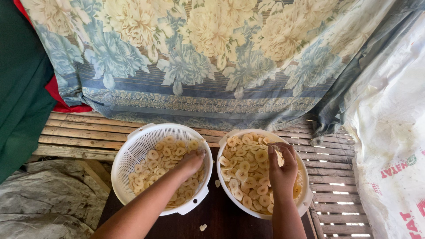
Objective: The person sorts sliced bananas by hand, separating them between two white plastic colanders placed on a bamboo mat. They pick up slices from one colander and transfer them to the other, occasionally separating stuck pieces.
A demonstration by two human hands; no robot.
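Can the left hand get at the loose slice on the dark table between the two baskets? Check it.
Probably yes. The left hand rests in the left basket, and the loose slice lies just past that basket's rim on the bare table, with nothing covering it.

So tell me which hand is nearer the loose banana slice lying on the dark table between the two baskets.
Left. The left hand rests in the left basket, just left of the loose slice; the right hand is farther, over the right basket.

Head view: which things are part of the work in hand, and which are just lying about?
In use:
left hand in left colander
right hand over right colander
banana slices

Lying about:
floral cloth
white sack
stray slice
green cloth
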